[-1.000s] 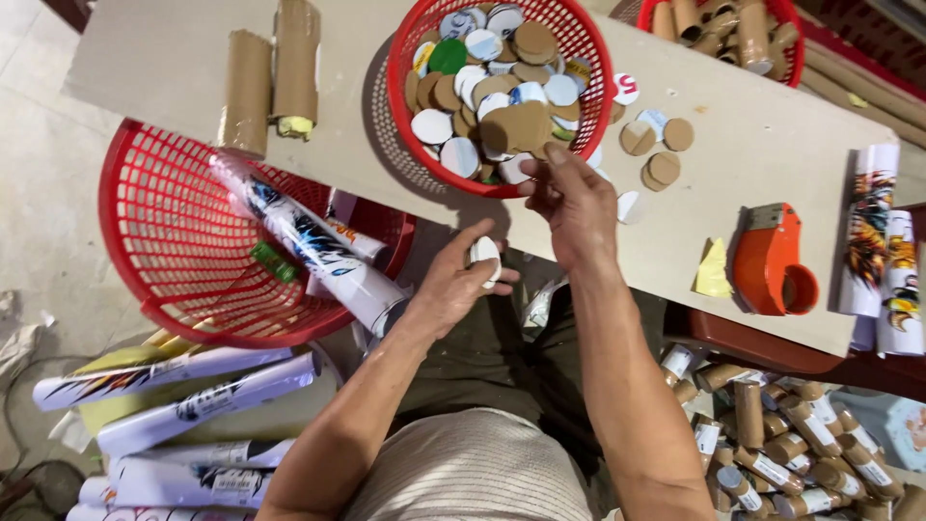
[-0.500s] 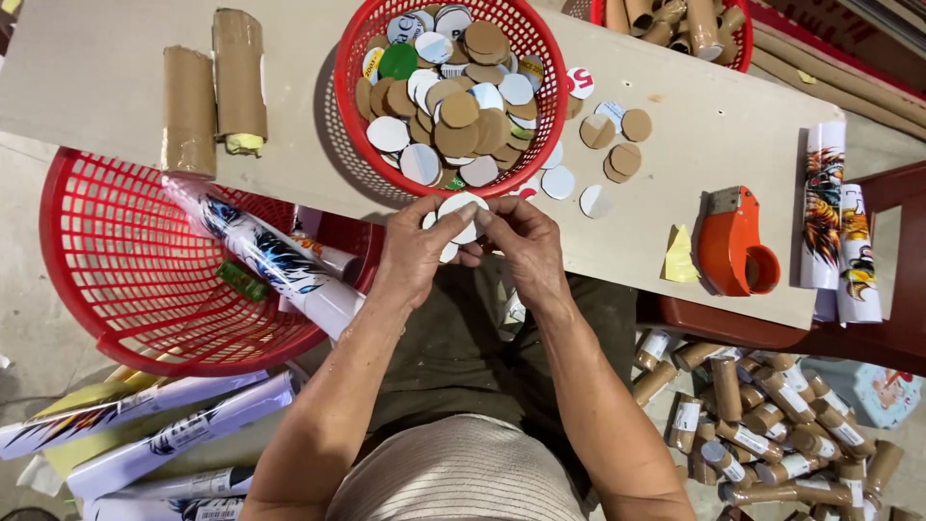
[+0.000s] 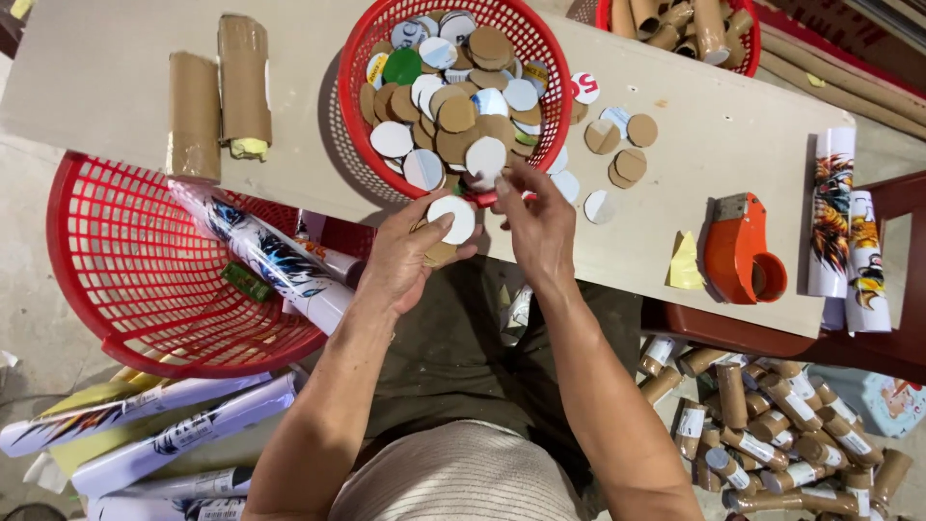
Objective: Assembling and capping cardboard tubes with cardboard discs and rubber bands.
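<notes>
My left hand point(image 3: 410, 256) grips a short cardboard tube with a white round disc point(image 3: 452, 219) set on its top end, thumb pressing the disc. My right hand point(image 3: 536, 220) is just beside it, fingertips reaching to the near rim of a red basket point(image 3: 352, 116) heaped with brown and white cardboard discs point(image 3: 463, 106). Whether the right fingers pinch a disc I cannot tell. Both hands hover at the near edge of the pale board table point(image 3: 733, 125).
Loose discs point(image 3: 622, 145) lie right of the basket. An orange tape dispenser point(image 3: 738, 253) and printed rolls point(image 3: 839, 217) sit at right, two brown tubes point(image 3: 222, 96) at left. A big red basket point(image 3: 125, 280) with printed tubes stands lower left; many small tubes point(image 3: 762, 434) lie lower right.
My right hand left the disc basket and met the left hand at the table edge; a white disc now sits on the tube in my left hand, and my right hand reaches back toward the basket.
</notes>
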